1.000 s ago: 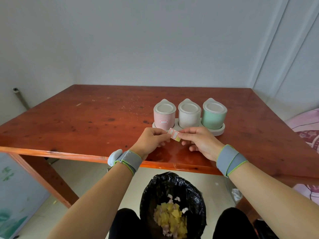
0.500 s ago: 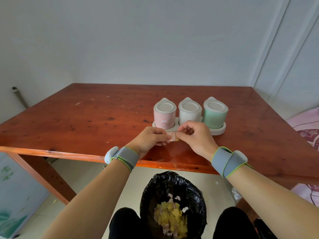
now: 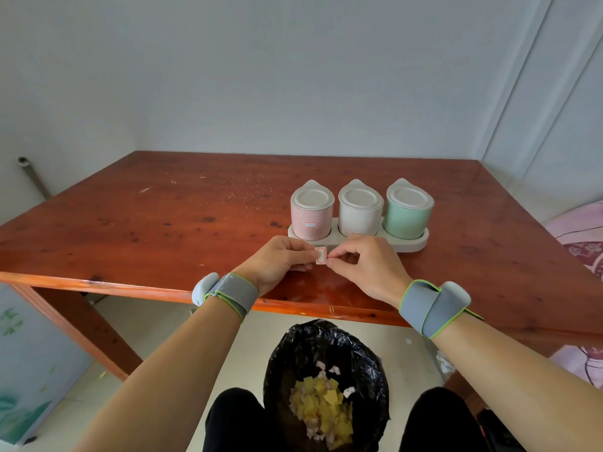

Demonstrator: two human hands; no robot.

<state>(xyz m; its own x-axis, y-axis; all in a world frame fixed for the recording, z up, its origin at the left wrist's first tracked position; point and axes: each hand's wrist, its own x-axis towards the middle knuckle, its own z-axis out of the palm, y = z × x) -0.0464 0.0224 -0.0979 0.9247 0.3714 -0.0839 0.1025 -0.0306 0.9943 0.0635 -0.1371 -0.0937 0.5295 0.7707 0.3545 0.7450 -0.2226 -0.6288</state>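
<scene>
A small white label sticker point(image 3: 321, 255) with a red border is pinched between both hands just above the table. My left hand point(image 3: 280, 259) pinches its left edge, my right hand point(image 3: 365, 262) pinches its right edge with curled fingers. Behind the hands a white holder point(image 3: 414, 244) carries three lidded jars: a pink jar point(image 3: 311, 216) with a red-bordered label on its front, a white jar point(image 3: 359, 210) and a green jar point(image 3: 408, 210).
The red-brown wooden table point(image 3: 163, 223) has its front edge just below my wrists. Under it, between my knees, a black bin bag point(image 3: 293, 360) holds several yellow and white paper scraps. A pink patterned cloth point(image 3: 577, 233) lies at the right.
Both hands stayed close together on the sticker; it turned from tilted to upright, and my right fingers curled more tightly at its edge.
</scene>
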